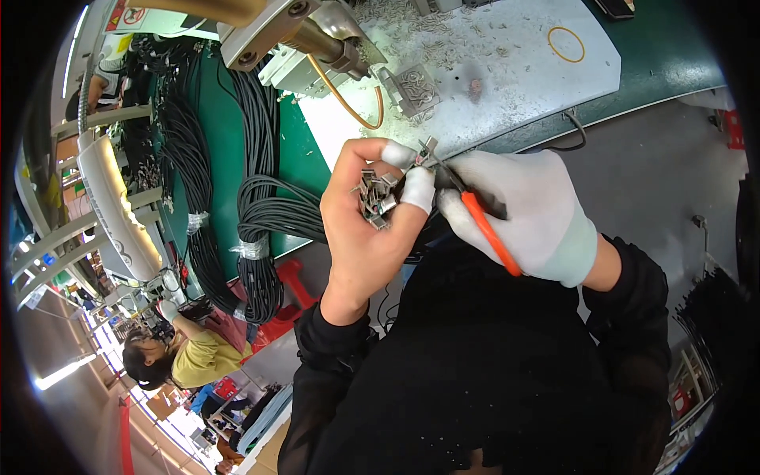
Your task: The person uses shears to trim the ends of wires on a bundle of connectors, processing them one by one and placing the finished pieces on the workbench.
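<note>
Green workbench (673,71), red-and-white pictogram label (133,17), left hand (358,249) pinching metal connector (428,147), right hand (532,204) wrapped around orange-handled pliers (489,231)

To your left, a long white lamp (119,207) is lit; beyond it you have a co-worker in a yellow top (207,360). Ahead, on your green counter's (671,70) pale board (518,87), lies a yellow ring (583,49).

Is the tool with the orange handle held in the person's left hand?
No, the gloved right hand grips the orange-handled tool, while the left hand cups small metal parts.
</note>
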### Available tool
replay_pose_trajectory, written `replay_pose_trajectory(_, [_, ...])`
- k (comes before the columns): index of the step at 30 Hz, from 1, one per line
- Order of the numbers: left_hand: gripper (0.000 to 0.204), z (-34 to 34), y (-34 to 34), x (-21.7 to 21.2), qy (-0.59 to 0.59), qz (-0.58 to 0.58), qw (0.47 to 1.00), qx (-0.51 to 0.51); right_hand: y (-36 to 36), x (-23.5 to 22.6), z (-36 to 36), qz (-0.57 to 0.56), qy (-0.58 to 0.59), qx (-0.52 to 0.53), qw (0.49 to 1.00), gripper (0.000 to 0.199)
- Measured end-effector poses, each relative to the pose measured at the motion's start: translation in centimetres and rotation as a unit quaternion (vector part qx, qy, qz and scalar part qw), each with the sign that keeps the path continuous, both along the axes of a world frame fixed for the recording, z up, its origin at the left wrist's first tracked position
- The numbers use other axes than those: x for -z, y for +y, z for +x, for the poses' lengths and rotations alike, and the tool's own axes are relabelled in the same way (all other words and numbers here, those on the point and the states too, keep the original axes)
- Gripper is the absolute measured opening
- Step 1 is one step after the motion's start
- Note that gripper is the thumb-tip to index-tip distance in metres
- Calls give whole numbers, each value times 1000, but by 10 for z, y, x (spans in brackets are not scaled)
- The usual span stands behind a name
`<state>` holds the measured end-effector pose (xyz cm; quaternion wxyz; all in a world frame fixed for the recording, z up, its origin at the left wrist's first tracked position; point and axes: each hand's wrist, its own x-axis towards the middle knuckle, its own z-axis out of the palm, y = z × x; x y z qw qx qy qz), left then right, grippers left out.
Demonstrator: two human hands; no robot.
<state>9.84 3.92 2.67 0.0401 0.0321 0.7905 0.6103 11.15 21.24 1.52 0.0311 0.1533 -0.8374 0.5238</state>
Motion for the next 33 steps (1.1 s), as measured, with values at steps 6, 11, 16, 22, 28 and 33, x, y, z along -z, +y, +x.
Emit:
replay_pose_trajectory(6, [17,-7,-7,2,-66,19,998,9,-9,12,-6,158,165,59,972,11])
replay_pose_trajectory(11, [13,-21,-23,16,-190,95,977,13,-1,18,-8,-20,-60,-47,997,10])
replay_pose_trajectory(16, [10,-57,-48,34,-262,276,925,-4,16,26,-51,-4,-49,-3,999,26])
replay_pose_trajectory(22, [13,-95,-44,45,-285,268,920,39,4,37,-111,-96,-143,-118,978,30])
replay_pose_trajectory(28, [13,-98,-38,35,-230,46,972,5,-1,31,-124,-175,-333,-131,917,27])
replay_pose_trajectory(33, [17,-99,-37,27,-174,-6,984,22,0,28,-130,-189,-346,-136,909,26])
